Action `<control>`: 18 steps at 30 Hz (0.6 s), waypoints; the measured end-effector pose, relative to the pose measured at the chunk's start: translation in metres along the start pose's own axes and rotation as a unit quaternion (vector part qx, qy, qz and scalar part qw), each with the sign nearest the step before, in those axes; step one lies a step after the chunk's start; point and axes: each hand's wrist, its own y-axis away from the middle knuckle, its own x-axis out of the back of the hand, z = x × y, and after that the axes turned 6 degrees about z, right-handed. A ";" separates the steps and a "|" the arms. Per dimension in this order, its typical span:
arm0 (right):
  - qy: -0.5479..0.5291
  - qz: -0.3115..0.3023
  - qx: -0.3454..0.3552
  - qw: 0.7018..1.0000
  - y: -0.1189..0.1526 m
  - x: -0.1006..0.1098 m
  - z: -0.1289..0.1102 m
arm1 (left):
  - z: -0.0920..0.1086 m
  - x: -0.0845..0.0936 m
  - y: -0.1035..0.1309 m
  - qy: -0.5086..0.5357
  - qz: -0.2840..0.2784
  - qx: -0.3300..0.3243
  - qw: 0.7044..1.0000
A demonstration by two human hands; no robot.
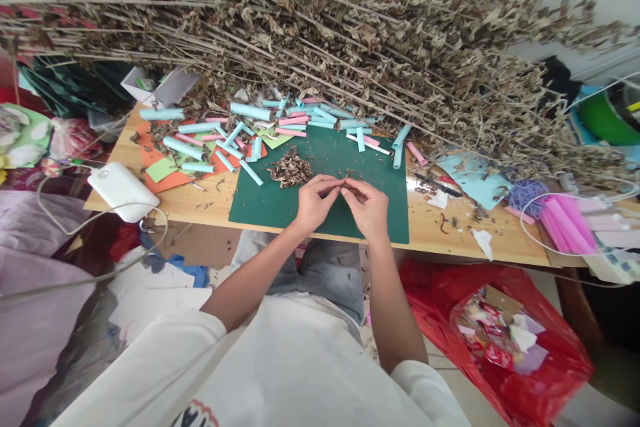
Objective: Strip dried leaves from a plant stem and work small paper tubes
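Note:
My left hand [317, 201] and my right hand [367, 205] meet over a green cutting mat [280, 207], thumbs and forefingers pinched together at the tips. Something small and dark, perhaps a bit of dried leaf, shows between the fingertips, too small to name. Left of my left hand lies a heap of crumbled dried leaves [291, 169] on the mat. More leaf crumbs [350, 173] are scattered just beyond my fingers. Rolled blue paper tubes [251, 172] and pink paper tubes [291, 133] lie along the mat's far and left edges.
Long bundles of dried leafy stalks [300, 40] cover the back of the wooden table [505, 233]. A white power bank [123, 190] with a cable sits at the left edge. At right lie purple string [527, 197] and pink paper [567, 223]. Below hangs a red trash bag [435, 293].

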 end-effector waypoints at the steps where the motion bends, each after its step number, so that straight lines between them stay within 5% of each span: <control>1: 0.009 0.005 0.001 1.000 0.000 0.000 0.000 | 0.000 0.000 0.000 -0.001 -0.003 0.002 1.000; 14: 0.059 0.009 0.004 0.998 0.001 -0.002 0.001 | -0.001 -0.003 0.002 -0.005 -0.011 0.083 0.997; 18: -0.030 0.049 -0.043 0.997 0.000 -0.011 0.010 | -0.001 -0.003 0.002 0.015 -0.002 0.104 0.994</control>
